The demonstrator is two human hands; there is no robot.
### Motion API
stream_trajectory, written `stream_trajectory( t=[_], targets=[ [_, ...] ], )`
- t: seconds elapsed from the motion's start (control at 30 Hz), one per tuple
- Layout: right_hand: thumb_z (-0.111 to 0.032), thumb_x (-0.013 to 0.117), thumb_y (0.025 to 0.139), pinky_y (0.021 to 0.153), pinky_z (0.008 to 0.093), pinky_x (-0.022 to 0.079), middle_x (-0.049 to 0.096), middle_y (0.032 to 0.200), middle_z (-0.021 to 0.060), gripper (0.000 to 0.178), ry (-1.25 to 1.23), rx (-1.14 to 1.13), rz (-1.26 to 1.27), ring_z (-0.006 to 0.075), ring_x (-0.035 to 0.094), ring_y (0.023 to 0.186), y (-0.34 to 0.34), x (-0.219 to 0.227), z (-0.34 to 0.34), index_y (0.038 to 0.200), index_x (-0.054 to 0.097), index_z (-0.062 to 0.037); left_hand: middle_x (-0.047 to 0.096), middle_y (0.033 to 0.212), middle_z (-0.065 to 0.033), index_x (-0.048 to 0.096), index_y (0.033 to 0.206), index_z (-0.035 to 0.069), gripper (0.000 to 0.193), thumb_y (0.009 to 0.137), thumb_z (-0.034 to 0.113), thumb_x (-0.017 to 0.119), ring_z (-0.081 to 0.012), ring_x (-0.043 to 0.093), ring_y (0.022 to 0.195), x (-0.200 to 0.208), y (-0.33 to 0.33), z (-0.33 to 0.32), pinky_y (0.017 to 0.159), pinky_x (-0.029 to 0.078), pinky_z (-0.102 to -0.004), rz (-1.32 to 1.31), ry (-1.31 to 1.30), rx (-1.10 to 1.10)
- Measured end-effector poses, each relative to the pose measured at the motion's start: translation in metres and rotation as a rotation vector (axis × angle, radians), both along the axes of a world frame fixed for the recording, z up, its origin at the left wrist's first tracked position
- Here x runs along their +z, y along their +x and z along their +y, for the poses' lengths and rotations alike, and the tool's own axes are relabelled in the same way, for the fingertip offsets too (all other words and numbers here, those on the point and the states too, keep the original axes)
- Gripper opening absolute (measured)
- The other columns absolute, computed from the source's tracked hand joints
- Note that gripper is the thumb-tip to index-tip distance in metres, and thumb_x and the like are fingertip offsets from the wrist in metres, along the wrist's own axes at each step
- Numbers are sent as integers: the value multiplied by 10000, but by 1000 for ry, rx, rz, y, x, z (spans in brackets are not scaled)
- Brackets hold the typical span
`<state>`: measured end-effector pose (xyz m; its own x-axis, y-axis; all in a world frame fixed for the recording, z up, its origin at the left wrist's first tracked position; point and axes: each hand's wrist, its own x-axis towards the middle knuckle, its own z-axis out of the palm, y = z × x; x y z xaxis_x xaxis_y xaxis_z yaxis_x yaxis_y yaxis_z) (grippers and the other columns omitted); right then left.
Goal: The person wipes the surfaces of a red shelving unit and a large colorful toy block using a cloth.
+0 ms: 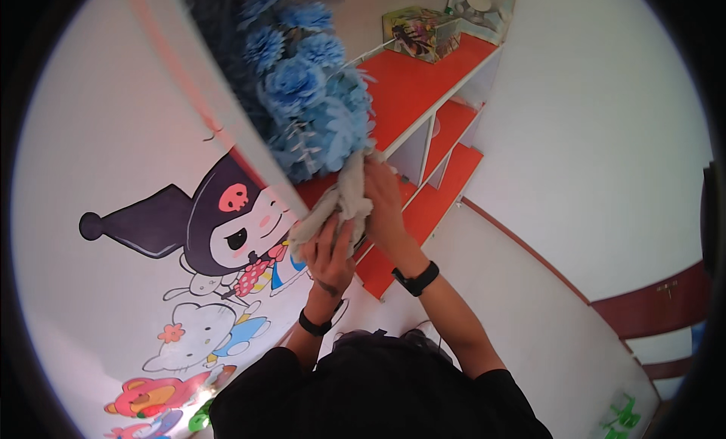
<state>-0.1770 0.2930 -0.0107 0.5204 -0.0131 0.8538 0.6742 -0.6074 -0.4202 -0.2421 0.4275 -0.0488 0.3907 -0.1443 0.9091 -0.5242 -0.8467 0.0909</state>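
A crumpled greyish-beige cloth (344, 201) is bunched between my two hands at the left end of the shelf. My left hand (330, 256) is closed on its lower part, fingers curled over the fabric. Higher and to the right, my right hand (384, 204) grips the upper end of the cloth; some of its fingers are hidden. Just beyond the cloth, a bunch of blue artificial flowers (299, 87) stands against the wall edge, its lower part covered by the cloth and hands. Beneath lies the red top of a stepped shelf (404, 87).
A colourful printed box (423, 34) sits on the shelf's far end, near a picture of a grey cartoon animal (482, 2). Lower red tiers (446, 170) step down to the right. At left is a wall painted with cartoon characters (227, 227). A green object (622, 416) lies lower right.
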Motion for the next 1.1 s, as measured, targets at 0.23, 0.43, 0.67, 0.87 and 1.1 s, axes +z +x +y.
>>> stream_trajectory(
  t=[0.23,0.43,0.67,0.87,1.1],
  targets=[
    [-179,624,806,1159,564,224,546,1274,143,435,-165,126,24,323,462,1282,38,-13,-42,1199,551,-7,441,1455,-153,572,1336,144,732,641,-84,572,-404,486,1221,2,2,-70,997,353,-499,465,-66,176],
    [-117,582,789,1165,591,193,540,1268,146,383,-193,138,76,315,439,1304,75,-6,-90,1150,550,5,406,1496,-170,607,1280,172,659,655,-31,568,-391,399,1356,6,47,-124,1013,317,-489,293,14,322],
    [-153,594,810,1157,624,167,550,1249,165,362,-217,74,63,330,463,1281,144,-3,-165,1118,564,34,515,1429,-69,625,1240,268,554,708,132,696,-274,476,1239,11,146,-210,990,261,-412,102,-28,512],
    [-239,640,812,1140,638,176,568,1206,179,431,-243,24,96,353,481,1254,204,3,-243,1141,576,31,570,1353,-49,631,1198,225,453,746,211,643,-260,512,1171,37,205,-287,973,281,-410,189,-73,465],
    [-264,662,815,1141,634,165,562,1244,186,505,-213,81,144,382,474,1265,247,3,-300,1244,567,-15,634,1241,-19,682,1064,242,369,718,153,588,-197,553,1011,51,254,-343,883,305,-341,190,-119,386]
  ],
)
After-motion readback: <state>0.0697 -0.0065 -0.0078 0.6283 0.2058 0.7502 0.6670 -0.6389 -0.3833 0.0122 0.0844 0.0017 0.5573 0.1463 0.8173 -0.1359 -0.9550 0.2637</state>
